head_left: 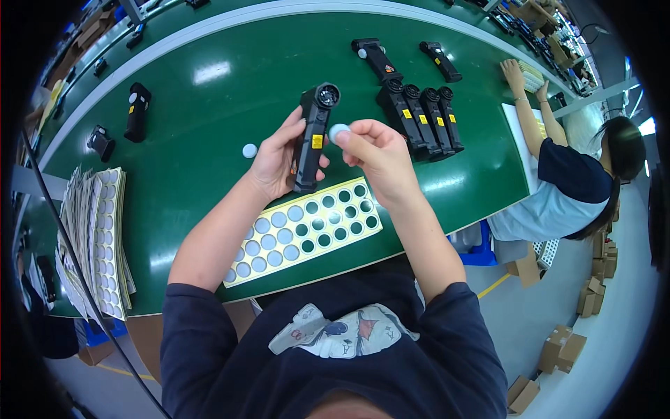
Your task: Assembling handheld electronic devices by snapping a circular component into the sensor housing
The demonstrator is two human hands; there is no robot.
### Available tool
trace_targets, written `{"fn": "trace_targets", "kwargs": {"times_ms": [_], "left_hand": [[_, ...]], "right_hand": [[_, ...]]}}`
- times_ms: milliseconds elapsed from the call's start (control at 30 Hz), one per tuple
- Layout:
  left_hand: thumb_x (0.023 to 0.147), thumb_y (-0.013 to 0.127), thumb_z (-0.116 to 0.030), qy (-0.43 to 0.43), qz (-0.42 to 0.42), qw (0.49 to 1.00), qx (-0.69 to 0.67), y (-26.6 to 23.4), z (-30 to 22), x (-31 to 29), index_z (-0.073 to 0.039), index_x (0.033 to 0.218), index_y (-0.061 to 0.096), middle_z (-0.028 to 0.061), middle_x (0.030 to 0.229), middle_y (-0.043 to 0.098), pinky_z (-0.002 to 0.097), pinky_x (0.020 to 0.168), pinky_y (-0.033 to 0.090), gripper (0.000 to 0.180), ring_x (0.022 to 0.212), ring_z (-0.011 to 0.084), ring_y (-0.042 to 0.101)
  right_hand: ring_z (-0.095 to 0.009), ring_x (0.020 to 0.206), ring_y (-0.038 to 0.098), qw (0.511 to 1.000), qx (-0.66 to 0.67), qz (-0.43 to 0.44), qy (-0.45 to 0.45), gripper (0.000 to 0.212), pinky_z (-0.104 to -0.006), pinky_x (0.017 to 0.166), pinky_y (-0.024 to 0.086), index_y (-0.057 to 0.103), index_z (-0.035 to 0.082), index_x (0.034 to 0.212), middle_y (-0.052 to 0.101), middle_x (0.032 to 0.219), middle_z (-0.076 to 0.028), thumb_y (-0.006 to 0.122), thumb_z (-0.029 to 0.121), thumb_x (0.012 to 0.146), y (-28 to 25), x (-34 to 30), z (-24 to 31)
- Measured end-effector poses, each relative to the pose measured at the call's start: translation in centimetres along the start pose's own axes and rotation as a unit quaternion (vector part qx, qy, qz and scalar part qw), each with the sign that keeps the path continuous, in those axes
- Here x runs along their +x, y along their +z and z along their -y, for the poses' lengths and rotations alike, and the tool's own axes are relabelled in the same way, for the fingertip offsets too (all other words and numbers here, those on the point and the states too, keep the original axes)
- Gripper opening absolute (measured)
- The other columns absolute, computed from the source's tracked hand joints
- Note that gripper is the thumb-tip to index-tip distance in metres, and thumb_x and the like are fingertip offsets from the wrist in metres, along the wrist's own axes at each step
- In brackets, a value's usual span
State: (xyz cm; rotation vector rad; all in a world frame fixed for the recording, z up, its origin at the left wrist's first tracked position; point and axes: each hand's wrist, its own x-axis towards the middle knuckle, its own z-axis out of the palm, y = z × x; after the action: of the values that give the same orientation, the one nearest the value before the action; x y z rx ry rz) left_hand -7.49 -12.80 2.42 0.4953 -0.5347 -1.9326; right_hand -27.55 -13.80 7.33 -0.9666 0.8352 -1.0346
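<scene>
My left hand [276, 160] is wrapped round a black flashlight-like device [305, 153], held upright with its round lens at the top and a yellow label on its side. Just right of it, my right hand [382, 157] pinches a pale blue round disc [339, 132] between thumb and fingertips. A small gap shows between the disc and the device. Below both hands lies a sheet of round stickers [283, 234]; its left part carries pale discs, while many of its right-hand rings show green through them. Another pale disc [249, 150] rests on the table beside my left wrist.
Several similar black devices [422, 122] stand grouped at right, with two more [377, 59] [441, 61] behind. Two black devices [137, 112] [101, 143] are at left, near a thick stack of sticker sheets [108, 244]. A co-worker [558, 178] handles sheets at far right.
</scene>
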Motion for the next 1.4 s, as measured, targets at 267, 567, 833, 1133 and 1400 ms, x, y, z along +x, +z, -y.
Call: {"fn": "trace_targets", "kwargs": {"times_ms": [267, 567, 833, 1133, 1400], "left_hand": [[0.104, 0.049, -0.027, -0.012, -0.007, 0.999, 0.031, 2.3, 0.4, -0.1, -0.022, 0.158, 0.022, 0.0182, 0.108, 0.063, 0.0377, 0.055, 0.065, 0.060, 0.072, 0.0262, 0.073], [0.102, 0.056, -0.022, -0.026, -0.126, 0.981, 0.143, 2.9, 0.5, 0.0, -0.024, 0.157, 0.027, 0.0140, 0.102, 0.062, 0.0410, 0.052, 0.063, 0.063, 0.069, 0.0278, 0.071], [0.096, 0.060, -0.004, 0.305, -0.372, 0.866, 0.136, -2.3, -3.8, 3.3, -0.014, 0.163, 0.002, 0.0241, 0.148, 0.036, 0.0437, 0.107, 0.047, 0.089, 0.125, 0.0310, 0.054], [0.094, 0.060, -0.005, 0.329, -0.308, 0.625, 0.637, -3.9, -2.4, 2.4, -0.009, 0.141, 0.055, 0.0161, 0.143, 0.044, 0.0384, 0.103, 0.046, 0.047, 0.127, 0.0287, 0.053], [0.095, 0.062, -0.020, 0.224, -0.228, 0.393, 0.862, -5.4, -1.8, 1.7, -0.009, 0.133, 0.061, 0.0179, 0.139, 0.052, 0.0474, 0.105, 0.042, 0.040, 0.128, 0.0360, 0.052]], "right_hand": [[-0.003, 0.063, 0.054, 0.999, 0.039, 0.017, 0.005, 0.020, -0.0188, 0.057, 0.043, 0.068, 0.003, 0.093, 0.067, 0.076, 0.001, 0.081, 0.017, 0.089, 0.9, 0.6, -0.1], [-0.003, 0.067, 0.042, 0.994, -0.014, -0.087, -0.065, 0.033, -0.0206, 0.059, 0.038, 0.051, 0.009, 0.087, 0.046, 0.076, 0.007, 0.083, 0.014, 0.088, -0.9, 1.6, -4.0], [-0.016, 0.066, 0.060, 0.874, -0.422, 0.046, -0.237, 0.024, -0.0329, 0.065, 0.045, 0.056, 0.009, 0.081, 0.058, 0.072, -0.002, 0.077, 0.019, 0.087, -2.8, -2.8, -7.0], [-0.024, 0.078, 0.060, 0.806, -0.505, 0.096, -0.293, 0.021, -0.0390, 0.075, 0.042, 0.057, 0.014, 0.080, 0.058, 0.076, -0.002, 0.077, 0.021, 0.083, -2.7, -2.8, -7.7], [-0.021, 0.078, 0.056, 0.720, -0.546, 0.109, -0.413, 0.019, -0.0362, 0.073, 0.040, 0.060, 0.014, 0.086, 0.054, 0.081, -0.002, 0.074, 0.027, 0.084, -1.6, -3.2, -8.6]]}}
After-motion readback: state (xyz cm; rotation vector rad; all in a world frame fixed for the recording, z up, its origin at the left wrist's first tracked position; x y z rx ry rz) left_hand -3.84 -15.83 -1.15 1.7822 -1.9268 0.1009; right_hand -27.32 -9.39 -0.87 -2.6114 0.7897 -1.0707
